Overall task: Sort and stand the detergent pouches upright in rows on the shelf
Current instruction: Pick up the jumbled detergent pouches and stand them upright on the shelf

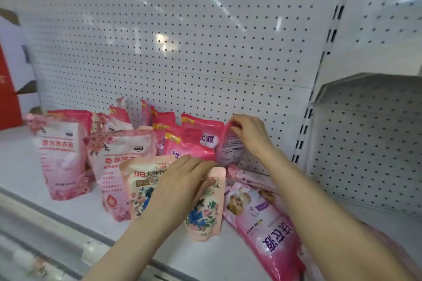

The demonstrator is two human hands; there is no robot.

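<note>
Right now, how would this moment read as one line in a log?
left hand grips floral pouch top | right hand pinches back-facing pink pouch, upright by pegboard | printed pink pouch lying flat | sorting unfinished

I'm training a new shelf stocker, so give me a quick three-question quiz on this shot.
1. True or false: the right hand pinches the top of a pink pouch by the pegboard.
2. The left hand holds: A a red box, B the floral pouch, C a bottle.
3. Fill in: the front-right pouch lies ____, not upright.
Key: 1 true; 2 B; 3 flat.
</note>
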